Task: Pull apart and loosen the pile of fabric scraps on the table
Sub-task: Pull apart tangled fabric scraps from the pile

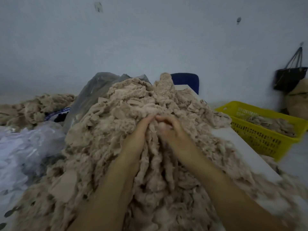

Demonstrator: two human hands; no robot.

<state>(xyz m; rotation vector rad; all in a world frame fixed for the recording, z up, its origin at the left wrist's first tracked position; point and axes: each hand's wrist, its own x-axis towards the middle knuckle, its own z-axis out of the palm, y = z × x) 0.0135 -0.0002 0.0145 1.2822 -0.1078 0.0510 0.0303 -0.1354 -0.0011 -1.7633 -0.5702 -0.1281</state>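
Starting with the containers: the yellow basket (260, 142) sits just beside the right edge of the white table (241, 147). It has slotted sides and a low layer of the same beige loose scraps (270, 124) in it, nowhere near full. A greyish see-through plastic bag (93, 90) stands behind the heap on the left, and I can't tell what's inside. A white plastic bag (25, 147) lies crumpled at the left, and a dark handbag (288, 80) hangs on the wall far right.

The pile of fabric scraps (108, 139) covers most of the table. Its long axis runs from the near edge toward the wall, peaking at the far end. The stringy strips in the middle run the same way.

Left hand (141, 129) and right hand (168, 129) are both up on the slope with fingertips nearly meeting. Their fingers are curled into one clump, gripping it. The right hand's a bit blurry.
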